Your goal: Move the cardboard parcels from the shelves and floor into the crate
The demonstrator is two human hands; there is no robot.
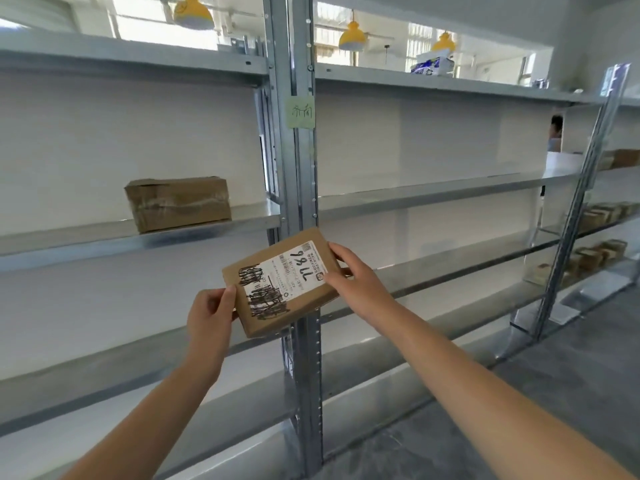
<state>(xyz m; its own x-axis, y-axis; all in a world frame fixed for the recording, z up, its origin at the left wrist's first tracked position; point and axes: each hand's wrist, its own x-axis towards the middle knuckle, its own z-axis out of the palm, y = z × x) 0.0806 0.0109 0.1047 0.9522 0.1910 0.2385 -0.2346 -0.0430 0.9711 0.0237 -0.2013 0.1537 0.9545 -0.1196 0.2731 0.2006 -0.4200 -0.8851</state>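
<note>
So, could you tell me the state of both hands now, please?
Left hand: holding the flat brown cardboard parcel.
Right hand: holding the same parcel.

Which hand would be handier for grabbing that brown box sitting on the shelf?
Probably the left hand. Both hands hold the flat parcel, but the box sits up and left, on that hand's side of the post; the right hand would have to reach across.
</note>
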